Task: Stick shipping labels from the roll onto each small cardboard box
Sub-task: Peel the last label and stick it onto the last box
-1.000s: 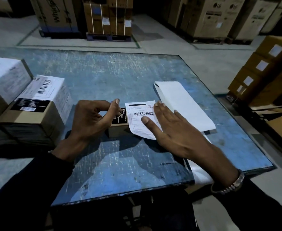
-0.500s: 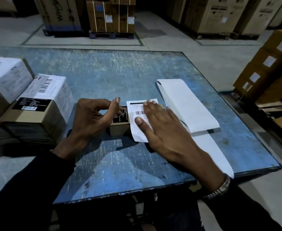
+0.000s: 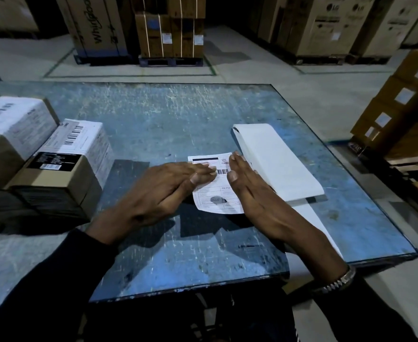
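Both my hands lie flat and open, gripping nothing: left hand point(image 3: 168, 186) and right hand point(image 3: 254, 193) press the label point(image 3: 219, 191) onto the small box, which they hide, mid-tabletop point(image 3: 153, 119). The label is thin, limp paper that creases easily, so I would smooth outward from its middle. The label strip point(image 3: 274, 159) lies just beside it.

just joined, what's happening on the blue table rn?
A person is pressing a shipping label flat with both palms, the left hand on its left side and the right hand on its right. The small box beneath is hidden by label and hands. The label strip lies just right of them on the blue table. Two labelled boxes sit at the table's left edge.
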`<action>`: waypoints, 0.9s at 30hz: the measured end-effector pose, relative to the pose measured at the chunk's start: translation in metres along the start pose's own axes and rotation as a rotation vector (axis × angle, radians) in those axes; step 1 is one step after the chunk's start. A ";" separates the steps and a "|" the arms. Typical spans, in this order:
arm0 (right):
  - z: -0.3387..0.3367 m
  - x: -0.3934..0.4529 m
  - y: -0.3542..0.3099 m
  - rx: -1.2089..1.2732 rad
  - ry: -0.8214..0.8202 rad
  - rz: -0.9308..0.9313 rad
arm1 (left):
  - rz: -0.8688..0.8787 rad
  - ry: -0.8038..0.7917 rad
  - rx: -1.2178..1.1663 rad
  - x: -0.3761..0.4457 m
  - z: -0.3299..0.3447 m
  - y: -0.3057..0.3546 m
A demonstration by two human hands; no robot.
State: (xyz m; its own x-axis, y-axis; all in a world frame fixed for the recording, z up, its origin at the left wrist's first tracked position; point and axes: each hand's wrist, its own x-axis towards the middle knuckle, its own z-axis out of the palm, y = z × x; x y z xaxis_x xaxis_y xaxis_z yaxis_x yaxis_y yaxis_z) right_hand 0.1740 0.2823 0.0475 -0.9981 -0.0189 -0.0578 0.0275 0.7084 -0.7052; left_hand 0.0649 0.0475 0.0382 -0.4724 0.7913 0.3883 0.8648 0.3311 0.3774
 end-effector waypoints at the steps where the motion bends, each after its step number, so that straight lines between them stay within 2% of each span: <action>1: 0.000 0.001 0.000 0.005 -0.004 -0.003 | -0.002 -0.013 0.041 -0.001 0.000 -0.003; 5: 0.000 0.002 0.004 0.002 -0.015 -0.006 | -0.166 -0.032 0.201 -0.004 -0.001 -0.006; 8: 0.000 0.002 0.006 0.112 -0.014 0.000 | -0.343 -0.052 0.058 -0.009 -0.004 -0.010; 10: -0.004 0.004 0.008 0.220 -0.028 0.015 | -0.394 -0.047 -0.038 -0.012 -0.003 -0.010; 13: -0.011 0.007 0.011 0.407 -0.024 0.034 | -0.418 -0.010 -0.158 -0.015 0.002 -0.009; 17: -0.017 0.012 0.014 0.486 0.006 0.076 | -0.432 -0.030 -0.327 -0.018 -0.001 -0.018; 21: -0.014 0.015 0.003 0.492 0.002 0.074 | -0.347 -0.122 -0.298 -0.023 -0.003 -0.027; 24: -0.011 0.017 0.001 0.478 0.026 0.055 | -0.289 -0.042 -0.237 -0.020 0.000 -0.027; 27: -0.017 0.022 -0.007 0.519 0.104 0.003 | -0.251 0.087 -0.340 -0.019 -0.009 -0.030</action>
State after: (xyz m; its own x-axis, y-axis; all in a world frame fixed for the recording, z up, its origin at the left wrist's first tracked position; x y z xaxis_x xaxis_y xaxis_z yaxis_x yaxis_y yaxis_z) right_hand 0.1507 0.2888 0.0635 -0.9974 0.0713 -0.0091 0.0278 0.2652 -0.9638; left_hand 0.0466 0.0176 0.0269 -0.6859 0.6568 0.3133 0.6229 0.3075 0.7193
